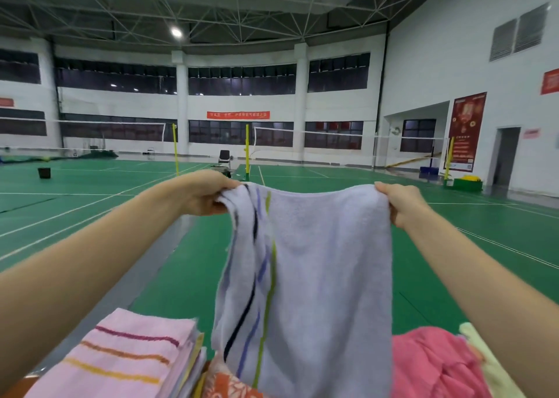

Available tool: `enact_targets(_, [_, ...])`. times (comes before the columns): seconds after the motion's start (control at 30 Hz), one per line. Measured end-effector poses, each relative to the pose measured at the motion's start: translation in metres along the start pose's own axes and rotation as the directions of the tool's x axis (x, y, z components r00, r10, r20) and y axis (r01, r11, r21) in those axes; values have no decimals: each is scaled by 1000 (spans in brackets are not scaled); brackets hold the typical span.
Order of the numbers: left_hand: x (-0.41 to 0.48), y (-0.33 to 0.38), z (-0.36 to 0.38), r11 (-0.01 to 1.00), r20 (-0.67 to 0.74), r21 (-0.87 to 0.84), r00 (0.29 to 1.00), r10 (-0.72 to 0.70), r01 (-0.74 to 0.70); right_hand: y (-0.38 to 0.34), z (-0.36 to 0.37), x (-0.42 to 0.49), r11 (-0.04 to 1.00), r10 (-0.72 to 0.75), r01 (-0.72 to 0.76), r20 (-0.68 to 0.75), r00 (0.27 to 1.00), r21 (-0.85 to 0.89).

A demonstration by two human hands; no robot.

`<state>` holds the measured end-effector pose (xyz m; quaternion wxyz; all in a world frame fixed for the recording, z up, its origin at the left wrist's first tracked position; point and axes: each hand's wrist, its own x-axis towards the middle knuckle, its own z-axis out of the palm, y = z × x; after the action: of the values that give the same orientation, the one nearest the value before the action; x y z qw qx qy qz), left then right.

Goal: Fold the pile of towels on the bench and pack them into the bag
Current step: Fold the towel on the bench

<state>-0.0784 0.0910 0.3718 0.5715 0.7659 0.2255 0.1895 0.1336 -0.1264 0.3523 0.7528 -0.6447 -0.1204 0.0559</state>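
I hold a pale lavender towel with dark, blue and green stripes up in front of me, and it hangs down lengthwise. My left hand grips its top left corner and my right hand pinches its top right corner. Below on the left lies a stack of folded towels with a pink striped one on top. At the bottom right sits a loose heap with a coral pink towel and a pale yellow towel. An orange patterned cloth shows at the bottom middle. The bag is out of view.
Beyond the towels stretches a green badminton court floor with white lines, yellow net posts and nets. A dark chair stands far off on the court. A sliver of the brown bench shows at the bottom left.
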Motion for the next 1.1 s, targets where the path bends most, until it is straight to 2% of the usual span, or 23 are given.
enact_targets(0.07, [-3,8,26,999,25,-51,1000,0,2,6,22,-17,980,-152,144,-50,987,-135])
enact_targets(0.17, [-9,12,61,996,-1,-89,1000,19,-19,16,55,-52,855,-390,389,70,918,-342])
enact_targets(0.3, [-12,6,89,987,-26,-145,997,66,-69,31,74,-92,719,-568,600,200,798,-351])
enact_targets(0.43, [-11,-1,84,980,-38,-180,996,82,-88,38,62,-102,762,-492,622,460,739,-182])
enact_targets(0.63, [-16,-9,75,965,20,-256,997,68,-61,43,49,-86,678,-443,694,618,649,-242])
enact_targets(0.7, [-16,-12,74,929,86,-367,993,83,-46,43,49,-84,622,-457,732,630,629,-280])
enact_targets(0.77, [-19,-14,71,880,218,-474,971,101,15,42,48,-82,552,-516,771,597,614,-316])
enact_targets(0.83, [-23,-15,68,873,287,-488,948,140,19,41,46,-78,580,-543,763,564,622,-285])
enact_targets(0.87, [-24,-15,68,884,277,-467,943,183,-34,41,45,-76,634,-527,735,563,637,-238])
enact_targets(0.93, [-20,-18,62,915,174,-300,928,329,-268,39,42,-73,778,-455,617,570,684,-120])
enact_targets(0.97, [-17,-21,57,909,111,-112,904,413,-402,37,40,-71,837,-414,543,573,707,-64])
enact_targets(1.0, [-12,-25,51,877,83,93,881,465,-472,36,39,-69,880,-378,474,574,726,-19])
enact_targets(1.03, [-8,-29,47,848,107,257,885,452,-464,33,38,-67,910,-346,414,580,738,16])
enact_targets(1.07, [-5,-34,43,838,165,352,909,382,-416,31,37,-65,932,-316,360,590,743,44])
enact_targets(1.1, [-2,-38,39,855,236,372,927,291,-363,29,37,-62,947,-290,315,600,746,67])
